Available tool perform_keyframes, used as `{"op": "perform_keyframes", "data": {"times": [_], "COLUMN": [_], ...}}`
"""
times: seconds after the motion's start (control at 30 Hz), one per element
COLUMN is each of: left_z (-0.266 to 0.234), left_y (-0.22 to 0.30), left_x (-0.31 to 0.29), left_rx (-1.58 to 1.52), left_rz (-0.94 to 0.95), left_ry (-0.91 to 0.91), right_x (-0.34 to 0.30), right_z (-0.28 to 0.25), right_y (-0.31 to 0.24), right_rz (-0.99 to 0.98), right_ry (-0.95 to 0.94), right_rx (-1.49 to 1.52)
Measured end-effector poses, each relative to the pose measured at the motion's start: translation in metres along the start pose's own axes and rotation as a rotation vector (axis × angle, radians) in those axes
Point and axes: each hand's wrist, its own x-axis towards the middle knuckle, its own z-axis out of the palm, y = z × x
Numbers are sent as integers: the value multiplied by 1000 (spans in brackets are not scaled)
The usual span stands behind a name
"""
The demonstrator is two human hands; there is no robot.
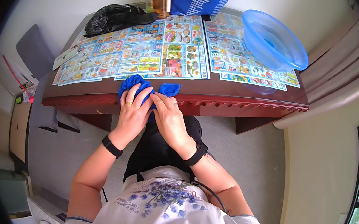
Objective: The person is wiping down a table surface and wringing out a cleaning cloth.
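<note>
Cloth (134, 81), blue, bunched: near edge of the bench (229, 93). Left hand (132, 112): fingers grasping the cloth. Right hand (169, 119): fingers likewise gripping it. Basin (294, 64), blue: bench's right side. Bag (115, 20), black: bench's far left.

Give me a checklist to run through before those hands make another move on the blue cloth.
1. Both hands at the cloth: ok. The left hand and right hand are both on the blue cloth.
2. Cloth spread flat: not ok. It is bunched up, with a flap showing past the right fingers.
3. Grip firm: cannot tell. The hands hide much of the cloth.
4. Blue basin away from the hands: ok. It is over at the table's right side.
5. Black plastic bag apart from the cloth: ok. It lies farther back, on the left.
</note>
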Motion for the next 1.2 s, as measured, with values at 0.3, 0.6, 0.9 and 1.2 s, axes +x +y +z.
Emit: {"op": "perform_keyframes", "data": {"times": [0.3, 0.6, 0.9, 1.2], "left_z": [0, 29, 13, -21], "left_y": [13, 44, -13, -97], "left_x": [4, 13, -20, -75], "left_rx": [-287, -218, -117, 37], "left_rz": [-59, -54, -67, -246], "left_ry": [181, 248, 320, 368], "right_x": [2, -13, 12, 43], "right_z": [-18, -59, -7, 87], "right_y": [5, 17, -9, -48], "right_rz": [73, 293, 25, -269], "right_ry": [14, 54, -113, -250], "right_rx": [-53, -145, -207, -213]}}
